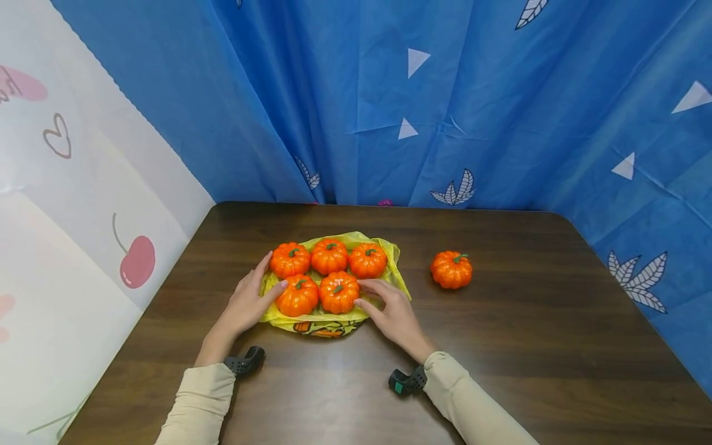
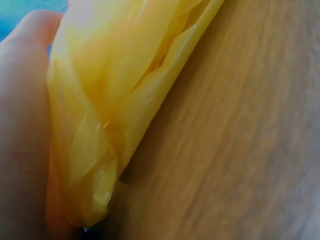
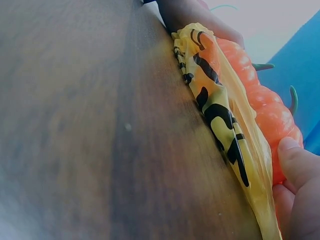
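Observation:
Several small orange pumpkins with green stems, such as the back-middle pumpkin [image 1: 329,256], sit in two rows on a spread yellow plastic bag [image 1: 328,317]. At the front right of the group, my right hand [image 1: 392,312] holds a pumpkin [image 1: 339,292] between thumb and fingers; the right wrist view shows the thumb [image 3: 296,159] on its side. My left hand [image 1: 248,301] lies along the bag's left edge, fingers extended. Its thumb touches the front-left pumpkin [image 1: 298,295], and its fingertips reach the back-left pumpkin [image 1: 290,259]. In the left wrist view, crumpled yellow plastic [image 2: 100,125] hides the pumpkins.
Another pumpkin [image 1: 451,269] stands alone on the brown wooden table [image 1: 528,321], right of the bag. A blue curtain [image 1: 356,123] hangs behind the table, and a white printed sheet [image 1: 83,204] is on the left.

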Tool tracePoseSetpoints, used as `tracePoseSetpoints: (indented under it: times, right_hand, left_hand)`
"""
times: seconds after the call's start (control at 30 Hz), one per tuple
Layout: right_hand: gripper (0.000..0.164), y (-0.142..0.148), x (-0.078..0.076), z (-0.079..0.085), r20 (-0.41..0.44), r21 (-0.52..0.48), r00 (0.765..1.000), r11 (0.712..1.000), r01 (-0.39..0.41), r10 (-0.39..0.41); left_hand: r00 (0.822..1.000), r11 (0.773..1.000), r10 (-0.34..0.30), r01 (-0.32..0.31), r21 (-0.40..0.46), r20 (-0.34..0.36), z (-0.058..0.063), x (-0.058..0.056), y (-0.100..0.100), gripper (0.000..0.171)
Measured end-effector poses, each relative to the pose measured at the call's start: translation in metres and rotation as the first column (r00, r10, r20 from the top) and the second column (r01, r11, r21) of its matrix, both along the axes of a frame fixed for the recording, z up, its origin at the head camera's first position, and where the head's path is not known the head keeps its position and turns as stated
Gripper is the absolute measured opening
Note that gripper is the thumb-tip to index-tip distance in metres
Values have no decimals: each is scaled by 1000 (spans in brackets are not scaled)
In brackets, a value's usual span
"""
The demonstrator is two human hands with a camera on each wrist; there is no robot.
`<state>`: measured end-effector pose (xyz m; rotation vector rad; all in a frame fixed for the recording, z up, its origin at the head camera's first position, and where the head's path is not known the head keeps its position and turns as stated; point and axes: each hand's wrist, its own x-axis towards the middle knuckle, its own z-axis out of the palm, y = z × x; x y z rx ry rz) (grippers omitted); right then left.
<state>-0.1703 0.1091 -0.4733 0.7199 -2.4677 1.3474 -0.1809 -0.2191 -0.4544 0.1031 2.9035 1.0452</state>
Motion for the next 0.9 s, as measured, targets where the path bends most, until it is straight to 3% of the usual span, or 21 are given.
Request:
tracePoseSetpoints:
  times: [0.27, 0.57, 0.9]
  right_hand:
    - [39, 1, 0, 0, 41, -27, 999, 1000, -12, 14]
    - [57, 0, 1, 0, 68, -55, 996, 997, -58, 62]
    - [65, -6, 3, 0, 107, -13, 994, 1000, 1, 0]
  left_hand:
    - [1000, 1000, -9, 9, -5, -6, 0, -1, 0, 89]
    - [1000, 1000, -8, 8, -7, -9, -1, -1, 0, 89]
    - [1000, 1000, -8, 7, -5, -15, 0, 0, 0, 89]
